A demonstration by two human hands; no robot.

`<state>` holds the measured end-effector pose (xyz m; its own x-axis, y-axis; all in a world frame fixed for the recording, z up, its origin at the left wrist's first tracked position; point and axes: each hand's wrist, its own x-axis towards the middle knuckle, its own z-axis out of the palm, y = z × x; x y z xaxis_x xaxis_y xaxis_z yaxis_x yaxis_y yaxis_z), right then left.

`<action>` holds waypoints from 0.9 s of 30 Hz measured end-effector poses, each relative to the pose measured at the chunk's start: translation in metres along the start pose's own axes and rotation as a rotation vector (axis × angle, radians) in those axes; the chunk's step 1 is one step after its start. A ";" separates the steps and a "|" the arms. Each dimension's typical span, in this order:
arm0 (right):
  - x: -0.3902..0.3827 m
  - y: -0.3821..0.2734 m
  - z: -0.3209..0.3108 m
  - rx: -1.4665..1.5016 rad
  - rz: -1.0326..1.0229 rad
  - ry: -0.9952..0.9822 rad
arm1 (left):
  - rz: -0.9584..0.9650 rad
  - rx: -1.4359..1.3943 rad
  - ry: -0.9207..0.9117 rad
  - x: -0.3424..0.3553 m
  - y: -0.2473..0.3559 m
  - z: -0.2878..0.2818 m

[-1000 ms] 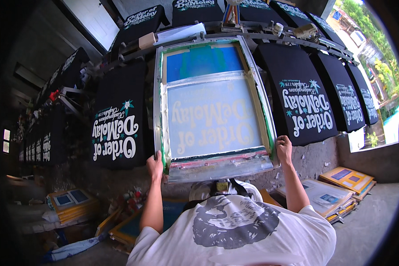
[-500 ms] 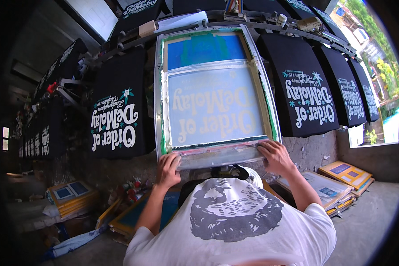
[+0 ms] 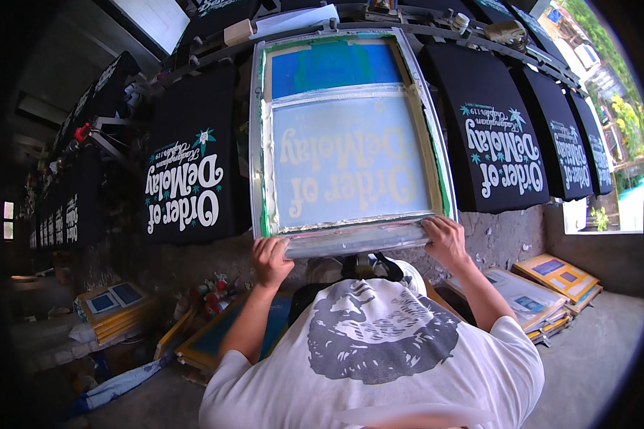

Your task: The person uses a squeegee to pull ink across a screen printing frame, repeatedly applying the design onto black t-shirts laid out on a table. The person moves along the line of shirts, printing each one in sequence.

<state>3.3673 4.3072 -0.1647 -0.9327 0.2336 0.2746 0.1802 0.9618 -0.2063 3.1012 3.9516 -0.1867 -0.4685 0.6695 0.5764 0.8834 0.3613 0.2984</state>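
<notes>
A large screen printing frame [image 3: 350, 154] with metal sides, green tape, a blue band across its top and pale lettering on its mesh fills the centre. My left hand [image 3: 272, 263] grips the near lower left corner, fingers curled over the edge. My right hand [image 3: 444, 243] holds the same near bar at the lower right corner. Black shirts with white and teal prints, one at the left [image 3: 179, 100] and another at the right [image 3: 458, 86], lie on boards either side of the frame.
A metal rail [image 3: 211, 48] runs behind, carrying a white sheet [image 3: 293, 21] and small items. Stacked yellow-edged screens lie low at left [image 3: 125, 325] and right [image 3: 572, 289]. Beside a rough wall, an opening [image 3: 601, 214] at the right shows greenery outside.
Both hands have shifted from the sides of the frame onto its near bar, closer together. The frame sits higher in the picture than a second ago.
</notes>
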 end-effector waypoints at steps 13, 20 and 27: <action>0.157 0.083 0.059 -0.091 -0.075 0.219 | 0.092 0.073 0.130 0.133 -0.100 0.087; 0.303 0.136 0.067 -0.225 0.020 0.079 | 0.103 0.111 0.159 0.262 -0.178 0.130; 0.362 0.158 -0.003 -0.197 0.140 -0.113 | 0.027 0.082 0.057 0.340 -0.171 0.125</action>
<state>3.0591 4.5436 -0.0952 -0.9212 0.3600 0.1476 0.3573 0.9329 -0.0457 2.7897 4.1981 -0.1372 -0.4413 0.6425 0.6264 0.8909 0.3971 0.2204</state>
